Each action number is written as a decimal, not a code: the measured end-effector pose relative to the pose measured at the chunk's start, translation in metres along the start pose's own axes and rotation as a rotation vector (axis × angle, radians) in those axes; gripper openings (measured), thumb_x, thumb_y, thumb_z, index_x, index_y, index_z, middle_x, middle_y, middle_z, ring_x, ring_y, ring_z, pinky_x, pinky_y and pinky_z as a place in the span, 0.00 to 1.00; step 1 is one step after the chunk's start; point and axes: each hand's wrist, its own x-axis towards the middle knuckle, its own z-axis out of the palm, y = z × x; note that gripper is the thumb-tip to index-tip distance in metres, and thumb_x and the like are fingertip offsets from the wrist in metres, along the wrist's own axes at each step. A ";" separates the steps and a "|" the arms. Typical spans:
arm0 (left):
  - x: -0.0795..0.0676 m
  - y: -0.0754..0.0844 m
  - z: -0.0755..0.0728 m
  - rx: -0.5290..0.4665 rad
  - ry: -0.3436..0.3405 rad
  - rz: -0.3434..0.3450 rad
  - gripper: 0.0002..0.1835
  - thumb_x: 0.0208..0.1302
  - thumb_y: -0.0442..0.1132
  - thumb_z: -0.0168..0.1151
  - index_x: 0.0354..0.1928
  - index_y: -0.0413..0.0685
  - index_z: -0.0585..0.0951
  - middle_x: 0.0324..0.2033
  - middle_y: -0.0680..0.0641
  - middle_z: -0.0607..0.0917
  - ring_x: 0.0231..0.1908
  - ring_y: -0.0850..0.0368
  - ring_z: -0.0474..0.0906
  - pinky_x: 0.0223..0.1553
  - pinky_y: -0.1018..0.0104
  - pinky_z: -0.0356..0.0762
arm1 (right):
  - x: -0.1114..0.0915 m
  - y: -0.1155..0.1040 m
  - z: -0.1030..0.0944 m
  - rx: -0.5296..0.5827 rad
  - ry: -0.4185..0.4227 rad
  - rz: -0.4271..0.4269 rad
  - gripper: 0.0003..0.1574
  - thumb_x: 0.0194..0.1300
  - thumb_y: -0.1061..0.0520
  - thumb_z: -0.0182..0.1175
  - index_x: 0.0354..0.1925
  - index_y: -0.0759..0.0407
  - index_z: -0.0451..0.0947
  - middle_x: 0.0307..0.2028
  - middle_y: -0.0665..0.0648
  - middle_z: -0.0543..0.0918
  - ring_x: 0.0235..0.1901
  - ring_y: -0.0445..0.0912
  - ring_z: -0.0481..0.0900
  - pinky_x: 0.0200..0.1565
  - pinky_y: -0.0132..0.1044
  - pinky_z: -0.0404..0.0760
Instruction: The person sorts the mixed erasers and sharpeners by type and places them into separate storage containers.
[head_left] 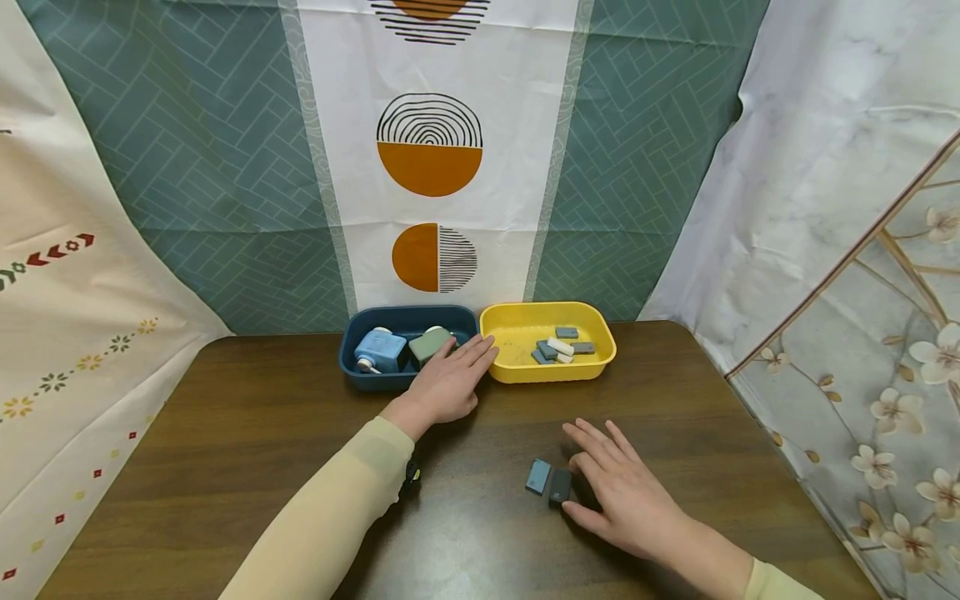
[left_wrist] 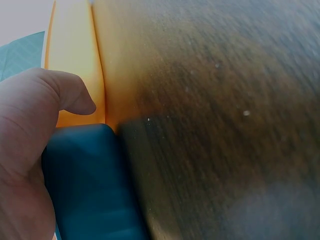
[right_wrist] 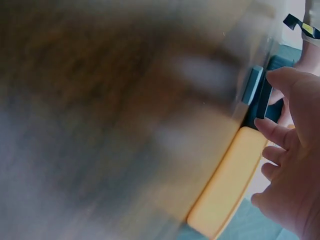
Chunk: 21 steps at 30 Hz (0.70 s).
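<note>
My left hand [head_left: 453,387] lies over the near rims of the dark blue tray [head_left: 375,382] and the yellow tray [head_left: 547,376], where they meet, with its fingers extended. In the left wrist view its thumb [left_wrist: 75,95] is beside the yellow wall, above the blue tray's end. At the right, my right hand [head_left: 626,496] pinches a small dark grey rectangular block [head_left: 559,487] at its two ends between thumb and index finger, the other fingers spread. Beside this block, on its left, a similar blue-grey block [head_left: 537,476] lies on the table.
The blue tray holds a light blue bottle [head_left: 381,349] and a green bottle [head_left: 429,343], both lying down. Several small grey and white blocks [head_left: 560,346] lie in the yellow tray. Patterned cloth [head_left: 637,167] hangs behind the brown wooden table [head_left: 262,433] and along its sides.
</note>
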 end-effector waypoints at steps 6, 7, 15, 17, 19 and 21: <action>0.000 0.001 -0.002 -0.005 -0.002 -0.005 0.46 0.77 0.40 0.67 0.90 0.51 0.56 0.89 0.50 0.51 0.88 0.53 0.43 0.86 0.42 0.43 | 0.004 0.005 -0.005 -0.018 0.036 0.011 0.25 0.65 0.41 0.80 0.46 0.55 0.83 0.79 0.62 0.72 0.81 0.60 0.65 0.79 0.68 0.58; 0.000 0.001 -0.002 -0.004 -0.002 -0.005 0.46 0.77 0.40 0.67 0.90 0.51 0.56 0.89 0.50 0.51 0.88 0.53 0.43 0.86 0.42 0.43 | 0.004 0.007 -0.006 -0.022 0.045 0.010 0.25 0.64 0.41 0.80 0.46 0.55 0.83 0.79 0.62 0.72 0.81 0.61 0.65 0.79 0.68 0.58; 0.000 0.001 -0.002 -0.005 -0.003 -0.001 0.46 0.77 0.40 0.67 0.90 0.51 0.56 0.89 0.49 0.52 0.88 0.52 0.43 0.85 0.41 0.43 | 0.011 0.015 -0.014 -0.048 0.077 0.024 0.26 0.64 0.41 0.79 0.45 0.58 0.82 0.78 0.65 0.73 0.81 0.62 0.65 0.81 0.66 0.55; 0.000 0.001 -0.001 -0.005 -0.004 -0.003 0.46 0.77 0.41 0.67 0.90 0.51 0.56 0.89 0.49 0.51 0.88 0.52 0.43 0.86 0.41 0.43 | 0.013 0.018 -0.015 -0.051 0.083 0.031 0.26 0.64 0.42 0.79 0.45 0.58 0.82 0.78 0.65 0.72 0.81 0.62 0.65 0.82 0.65 0.54; 0.000 0.001 -0.001 -0.004 -0.004 -0.004 0.46 0.77 0.41 0.68 0.90 0.51 0.56 0.89 0.49 0.52 0.88 0.52 0.43 0.86 0.42 0.43 | 0.016 0.021 -0.017 -0.053 0.095 0.033 0.26 0.64 0.42 0.79 0.44 0.58 0.81 0.78 0.66 0.73 0.80 0.63 0.65 0.83 0.64 0.52; 0.000 0.000 0.000 -0.003 -0.005 -0.006 0.46 0.77 0.41 0.68 0.90 0.51 0.56 0.89 0.50 0.51 0.88 0.53 0.43 0.86 0.42 0.42 | 0.019 0.024 -0.019 -0.054 0.106 0.038 0.25 0.64 0.42 0.79 0.44 0.58 0.81 0.78 0.66 0.73 0.80 0.63 0.65 0.84 0.62 0.49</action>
